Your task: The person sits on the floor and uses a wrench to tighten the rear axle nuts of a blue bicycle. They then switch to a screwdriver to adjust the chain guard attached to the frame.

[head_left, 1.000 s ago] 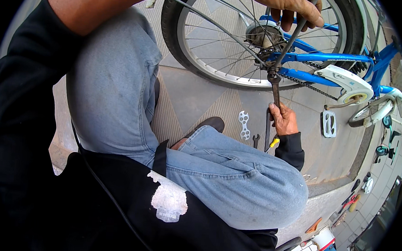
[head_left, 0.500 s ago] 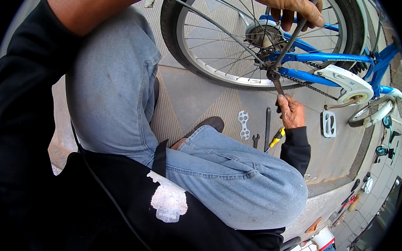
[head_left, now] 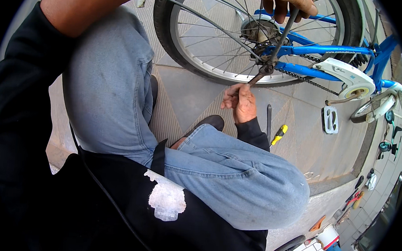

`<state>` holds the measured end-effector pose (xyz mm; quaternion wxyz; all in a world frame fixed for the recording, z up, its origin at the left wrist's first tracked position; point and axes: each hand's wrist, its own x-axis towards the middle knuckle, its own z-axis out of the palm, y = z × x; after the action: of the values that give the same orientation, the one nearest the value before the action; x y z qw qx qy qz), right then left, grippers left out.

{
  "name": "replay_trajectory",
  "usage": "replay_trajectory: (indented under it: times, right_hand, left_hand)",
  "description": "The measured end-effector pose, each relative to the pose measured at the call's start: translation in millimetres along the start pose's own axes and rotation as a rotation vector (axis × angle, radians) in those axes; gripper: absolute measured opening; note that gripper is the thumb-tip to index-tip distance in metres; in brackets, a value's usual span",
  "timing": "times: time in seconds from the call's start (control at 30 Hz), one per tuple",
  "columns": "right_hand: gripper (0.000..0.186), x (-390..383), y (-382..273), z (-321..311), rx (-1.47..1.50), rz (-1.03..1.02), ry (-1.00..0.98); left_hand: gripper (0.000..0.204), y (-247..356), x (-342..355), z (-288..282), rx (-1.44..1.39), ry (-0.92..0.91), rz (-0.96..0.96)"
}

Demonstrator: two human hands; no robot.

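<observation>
The blue bicycle (head_left: pixel 339 51) lies with its rear wheel (head_left: pixel 174 36) in front of me. My right hand (head_left: pixel 244 104) grips the lower end of a wrench (head_left: pixel 258 77), its thumb against the handle and some fingers extended to the left. The wrench's head is on the rear axle nut (head_left: pixel 268 69), beside the spokes. At the top edge, my left hand (head_left: pixel 291 4) has its fingers curled around a grey metal strut (head_left: pixel 285 35) that runs down to the axle. Part of that hand is cut off by the frame. A chain (head_left: pixel 300 79) runs from the hub toward the white chain guard (head_left: pixel 347 74).
A yellow-handled screwdriver (head_left: pixel 279 134) and a dark flat bar (head_left: pixel 269 118) lie on the tiled floor right of my right sleeve. The white pedal (head_left: pixel 330 119) hangs beyond them. Several tools (head_left: pixel 355 197) and a white-and-blue container (head_left: pixel 332 244) are farther right.
My right hand has swung left with the wrench, turning it around the axle nut. My right sleeve now covers the multi-hole flat spanner and small wrench. The left hand keeps its hold on the strut.
</observation>
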<state>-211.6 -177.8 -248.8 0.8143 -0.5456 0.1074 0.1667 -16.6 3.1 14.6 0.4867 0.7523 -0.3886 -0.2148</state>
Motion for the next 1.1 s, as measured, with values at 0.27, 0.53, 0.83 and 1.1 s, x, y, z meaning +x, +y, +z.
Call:
replay_trajectory:
  times: [0.27,0.53,0.83,1.1]
  right_hand:
    - [0.042,-17,10,-3,-0.192,-0.012,0.058]
    - [0.033,-47,-29,-34,-0.587,-0.015,0.302]
    - [0.041,-38,-110,-64,-1.101,0.012,0.208]
    - [0.044,-27,-165,-60,-1.449,-0.034,0.096]
  left_hand:
    - [0.025,-7,2,-2,-0.115,-0.044,-0.020]
    - [0.028,-8,2,-3,-0.059,-0.037,0.021]
    - [0.030,-6,-1,-6,-0.028,-0.036,0.032]
    - [0.027,-13,1,-5,-0.137,-0.063,0.051]
